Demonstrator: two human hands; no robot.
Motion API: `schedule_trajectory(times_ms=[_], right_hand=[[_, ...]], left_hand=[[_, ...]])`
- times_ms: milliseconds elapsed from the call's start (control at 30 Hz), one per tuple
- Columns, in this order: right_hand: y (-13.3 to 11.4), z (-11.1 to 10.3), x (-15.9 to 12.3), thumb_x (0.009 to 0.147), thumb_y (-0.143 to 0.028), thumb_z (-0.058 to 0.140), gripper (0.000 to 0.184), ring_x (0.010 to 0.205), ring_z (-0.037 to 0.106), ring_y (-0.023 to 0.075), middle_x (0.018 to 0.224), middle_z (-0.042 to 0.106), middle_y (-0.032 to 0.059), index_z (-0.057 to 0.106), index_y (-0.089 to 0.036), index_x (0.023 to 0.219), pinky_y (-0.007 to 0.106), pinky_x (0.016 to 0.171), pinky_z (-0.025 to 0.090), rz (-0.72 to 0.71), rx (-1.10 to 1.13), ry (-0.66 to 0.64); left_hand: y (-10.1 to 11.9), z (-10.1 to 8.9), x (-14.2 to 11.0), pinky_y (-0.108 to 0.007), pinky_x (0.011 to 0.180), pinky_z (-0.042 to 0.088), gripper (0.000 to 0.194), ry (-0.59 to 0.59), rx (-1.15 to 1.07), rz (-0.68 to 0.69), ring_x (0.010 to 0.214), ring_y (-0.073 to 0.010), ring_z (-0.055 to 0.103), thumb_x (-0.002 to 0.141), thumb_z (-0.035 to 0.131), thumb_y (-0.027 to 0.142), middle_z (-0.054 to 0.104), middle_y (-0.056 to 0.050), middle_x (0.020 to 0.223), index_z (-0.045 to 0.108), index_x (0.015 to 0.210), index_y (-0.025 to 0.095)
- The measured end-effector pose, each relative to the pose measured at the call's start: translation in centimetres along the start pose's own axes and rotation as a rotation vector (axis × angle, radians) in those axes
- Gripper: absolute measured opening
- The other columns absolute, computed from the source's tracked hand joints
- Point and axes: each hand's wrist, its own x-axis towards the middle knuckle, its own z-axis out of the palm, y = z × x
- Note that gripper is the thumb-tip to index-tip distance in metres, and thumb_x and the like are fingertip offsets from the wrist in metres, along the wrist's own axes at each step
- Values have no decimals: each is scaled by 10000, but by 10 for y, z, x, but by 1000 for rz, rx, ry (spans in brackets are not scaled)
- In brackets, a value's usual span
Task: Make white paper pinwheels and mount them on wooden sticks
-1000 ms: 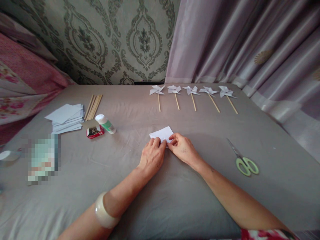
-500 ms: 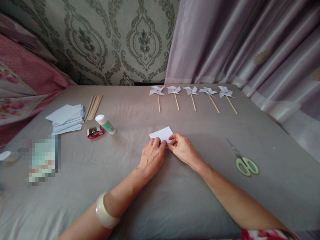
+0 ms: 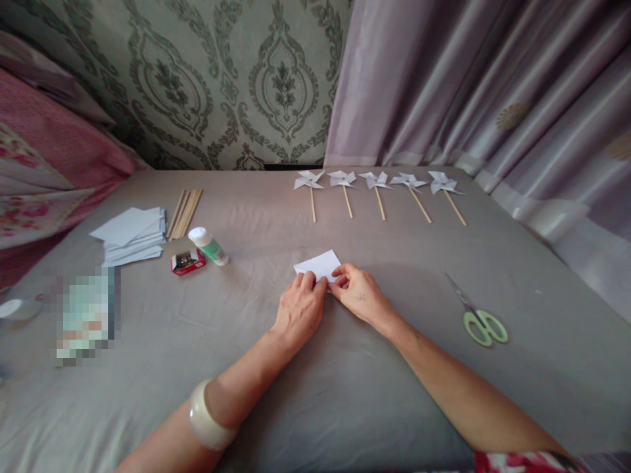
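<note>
A small piece of white paper, which looks folded, lies on the grey cloth with its near edge under my fingers. My left hand presses on that near edge, fingers curled together over it. On the other side, my right hand pinches the near right corner between thumb and fingers. The fingertips of both hands almost meet, and they hide the lower part of the paper. To the right, green-handled scissors lie with their blades pointing away from me.
Several white paper pinwheels on sticks lie in a row at the back. Leftward are a paper stack, wooden sticks, a red box of small metal pieces and an upright glue stick. A blurred-out item lies nearer.
Both hands stay on the paper in nearly the same pose. The whole view has shifted very slightly; nothing else has visibly moved.
</note>
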Motion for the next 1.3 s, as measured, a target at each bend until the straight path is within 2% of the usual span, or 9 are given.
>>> schedule_trajectory(times_ms=[200,667,900,1000,1100,1200,1300], right_hand=[[-3,-3,0,761,-242,625,199,619,643,139,725,705,32,603,-167,943,240,611,455,7,0,-16],[-2,-3,2,751,-228,630,222,612,637,132,720,703,28,604,-164,962,236,609,459,6,18,-28],[-2,-1,2,749,-217,622,214,629,634,133,720,702,25,604,-167,957,242,626,460,6,18,-15],[2,-2,3,755,-249,622,202,639,637,138,726,704,37,602,-160,936,248,628,469,4,95,6],[9,-9,6,777,-288,591,176,639,643,138,724,698,50,596,-152,888,240,602,478,15,241,82],[17,-19,9,781,-282,559,151,628,641,133,687,679,41,585,-149,847,226,571,477,63,338,153],[25,-25,12,776,-272,549,144,621,637,127,668,666,31,575,-148,843,218,558,475,90,378,156]], left_hand=[[1,-3,0,-322,794,471,262,-24,6,-6,917,-209,489,931,337,187,528,-86,990,544,1091,181],[-1,1,0,-331,794,472,249,1,-16,-5,924,-210,479,924,346,181,529,-85,986,553,1062,197],[3,-4,0,-335,786,459,289,28,-24,-24,904,-214,472,944,319,248,516,-94,972,584,1048,196],[3,-6,0,-356,799,440,340,74,-19,-37,914,-229,457,950,307,309,500,-108,972,616,1030,192],[0,-3,0,-366,817,416,371,121,-41,-30,915,-228,449,951,304,331,494,-103,964,644,1016,198],[-5,1,1,-366,819,396,349,157,-84,-25,924,-220,449,944,333,307,502,-92,985,663,1019,225],[-8,4,3,-369,813,381,299,213,-108,-26,929,-220,459,926,391,292,527,-86,1009,672,1018,245]])
